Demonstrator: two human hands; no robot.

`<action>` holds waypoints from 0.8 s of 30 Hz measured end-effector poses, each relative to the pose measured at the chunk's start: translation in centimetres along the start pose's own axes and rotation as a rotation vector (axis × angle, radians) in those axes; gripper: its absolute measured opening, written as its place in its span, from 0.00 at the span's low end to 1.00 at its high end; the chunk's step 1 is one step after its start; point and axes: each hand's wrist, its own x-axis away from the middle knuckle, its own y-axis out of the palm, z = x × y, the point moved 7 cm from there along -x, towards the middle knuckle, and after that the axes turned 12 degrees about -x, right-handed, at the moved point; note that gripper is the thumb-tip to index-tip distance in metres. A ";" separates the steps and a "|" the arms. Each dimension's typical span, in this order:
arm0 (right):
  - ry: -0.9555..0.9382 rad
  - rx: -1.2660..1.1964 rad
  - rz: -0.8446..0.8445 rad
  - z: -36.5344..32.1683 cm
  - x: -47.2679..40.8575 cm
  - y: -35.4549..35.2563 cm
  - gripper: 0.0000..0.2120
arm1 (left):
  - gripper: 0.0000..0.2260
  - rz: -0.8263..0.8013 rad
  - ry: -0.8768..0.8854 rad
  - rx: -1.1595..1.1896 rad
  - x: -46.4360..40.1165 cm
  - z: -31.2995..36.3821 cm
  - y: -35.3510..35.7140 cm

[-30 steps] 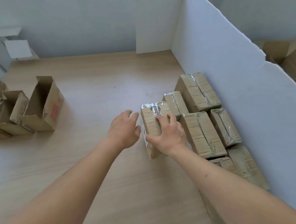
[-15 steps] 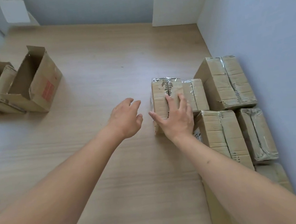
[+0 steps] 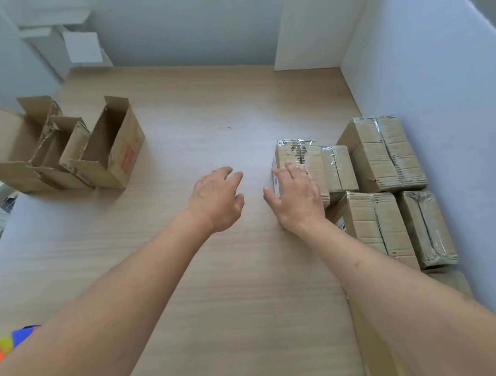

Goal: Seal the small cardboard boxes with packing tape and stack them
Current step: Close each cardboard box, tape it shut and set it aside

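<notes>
Pale wood worktop (image 3: 220, 282), white partition wall (image 3: 446, 105) along three o'clock. Five sealed boxes show in full there; the right hand (image 3: 299, 204) lies flat, fingers spread, on the newest taped box (image 3: 298, 158). Three open boxes (image 3: 65, 152) wait at ten o'clock. The left hand (image 3: 215, 199) hovers relaxed, holding nothing. Placing looks finished; next, fetch an unsealed box.

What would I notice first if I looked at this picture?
Two bare arms stretch across a pale wooden table. The right hand rests with spread fingers on a taped-up cardboard box, which stands at the left edge of a cluster of sealed boxes packed against a white partition wall. The left hand hovers open beside it, and a few open empty boxes sit at the far left.
</notes>
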 end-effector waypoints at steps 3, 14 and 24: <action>-0.039 -0.037 -0.013 -3.3 1.5 -0.4 0.26 | 0.23 0.021 0.002 -0.016 2.4 -1.4 -1.6; -0.119 -0.001 -0.032 -14.6 10.0 -1.1 0.24 | 0.22 0.110 0.029 -0.062 12.2 -6.8 -6.1; -0.306 0.050 -0.092 -22.8 16.9 0.1 0.23 | 0.21 0.177 -0.111 -0.055 23.0 -11.6 -7.7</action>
